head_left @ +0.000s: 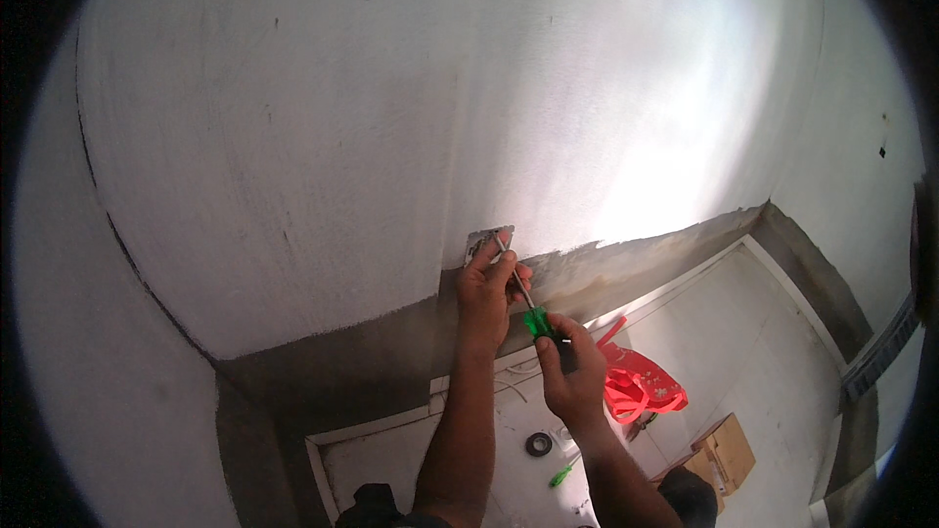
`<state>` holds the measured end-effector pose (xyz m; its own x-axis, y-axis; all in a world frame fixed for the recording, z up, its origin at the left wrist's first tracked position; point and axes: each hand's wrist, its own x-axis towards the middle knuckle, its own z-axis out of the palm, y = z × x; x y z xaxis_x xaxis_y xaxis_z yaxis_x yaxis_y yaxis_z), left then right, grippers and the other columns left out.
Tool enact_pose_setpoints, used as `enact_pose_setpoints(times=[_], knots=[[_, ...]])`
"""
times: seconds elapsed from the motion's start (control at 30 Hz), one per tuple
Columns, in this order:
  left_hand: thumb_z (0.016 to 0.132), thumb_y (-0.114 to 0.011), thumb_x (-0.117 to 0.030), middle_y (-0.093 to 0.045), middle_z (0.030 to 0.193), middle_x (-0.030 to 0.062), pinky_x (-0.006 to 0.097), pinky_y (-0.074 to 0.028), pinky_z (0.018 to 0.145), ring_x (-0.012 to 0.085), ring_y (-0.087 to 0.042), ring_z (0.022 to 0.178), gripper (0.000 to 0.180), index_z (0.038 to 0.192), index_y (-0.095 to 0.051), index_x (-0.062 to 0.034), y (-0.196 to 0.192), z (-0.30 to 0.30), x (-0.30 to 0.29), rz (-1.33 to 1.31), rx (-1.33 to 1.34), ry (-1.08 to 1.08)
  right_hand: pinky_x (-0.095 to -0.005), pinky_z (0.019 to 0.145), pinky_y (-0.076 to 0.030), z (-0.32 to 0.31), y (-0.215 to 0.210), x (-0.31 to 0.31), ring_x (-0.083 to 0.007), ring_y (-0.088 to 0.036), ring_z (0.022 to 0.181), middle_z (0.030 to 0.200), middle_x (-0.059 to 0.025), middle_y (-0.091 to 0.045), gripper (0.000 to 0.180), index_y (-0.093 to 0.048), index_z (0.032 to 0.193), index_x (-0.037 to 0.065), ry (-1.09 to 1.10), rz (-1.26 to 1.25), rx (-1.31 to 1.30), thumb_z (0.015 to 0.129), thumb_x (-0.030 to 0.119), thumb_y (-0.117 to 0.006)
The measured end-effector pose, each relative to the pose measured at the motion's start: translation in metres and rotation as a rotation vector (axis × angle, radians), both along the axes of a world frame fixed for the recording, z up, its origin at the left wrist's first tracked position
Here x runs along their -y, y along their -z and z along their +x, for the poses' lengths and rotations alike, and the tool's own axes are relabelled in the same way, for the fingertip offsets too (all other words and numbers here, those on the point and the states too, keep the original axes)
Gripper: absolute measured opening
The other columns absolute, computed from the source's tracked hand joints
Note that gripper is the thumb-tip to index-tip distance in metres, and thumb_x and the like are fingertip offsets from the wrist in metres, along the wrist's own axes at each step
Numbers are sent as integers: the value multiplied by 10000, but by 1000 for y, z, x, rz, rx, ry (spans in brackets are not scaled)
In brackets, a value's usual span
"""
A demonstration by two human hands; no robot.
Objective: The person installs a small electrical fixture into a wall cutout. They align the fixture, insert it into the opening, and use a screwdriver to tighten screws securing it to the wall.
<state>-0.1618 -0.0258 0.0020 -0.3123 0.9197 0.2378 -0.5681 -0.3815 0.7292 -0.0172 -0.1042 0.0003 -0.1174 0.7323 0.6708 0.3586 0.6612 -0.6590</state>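
One green-handled screwdriver (pixel 536 318), thin metal shaft, points up into one small grey box (pixel 487 242) set in the smooth white wall (pixel 342 137); right hand (pixel 572 367) closed around its handle, left hand (pixel 489 284) pinching the shaft by the box. On the floor: one red wire coil (pixel 641 386), one black tape roll (pixel 539 444), two cardboard boxes (pixel 724 452)

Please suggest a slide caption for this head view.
Right hand drives a green-handled screwdriver into a wall box steadied by the left hand.
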Motion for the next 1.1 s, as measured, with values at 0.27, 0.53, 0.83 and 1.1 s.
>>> enact_pose_setpoints(times=[0.27, 0.53, 0.83, 1.1], knots=[[973, -661, -232, -702, 809, 57, 239, -482, 534, 118, -650, 659, 347, 1278, -647, -68, 2, 3, -5, 34, 58, -11, -346, 794, -532, 1, -3, -4, -249, -685, 882, 991, -165, -676, 293, -640, 1205, -3, -13, 17, -3, 927, 84, -673], [996, -638, -191, -690, 800, 51, 224, -466, 545, 99, -622, 648, 279, 1232, -660, -42, 5, 5, -8, -8, 96, 30, -327, 766, -523, 1, -12, 0, -228, -673, 846, 962, -154, -670, 290, -642, 1201, -2, -18, -19, 7, 931, 97, -673], [997, -632, -157, -692, 798, 56, 224, -469, 537, 96, -622, 636, 274, 1240, -652, -32, 4, 4, -10, 10, 88, 12, -344, 766, -518, 2, -13, -2, -254, -668, 854, 970, -171, -661, 298, -637, 1199, -5, 6, 56, 72, 917, 83, -671], [994, -623, -140, -692, 798, 59, 225, -475, 539, 97, -624, 635, 287, 1254, -641, -21, 7, 4, -12, -1, 107, 15, -369, 777, -518, 1, -16, -2, -303, -665, 864, 974, -184, -658, 316, -635, 1196, -14, 7, 52, 99, 894, 61, -685]])
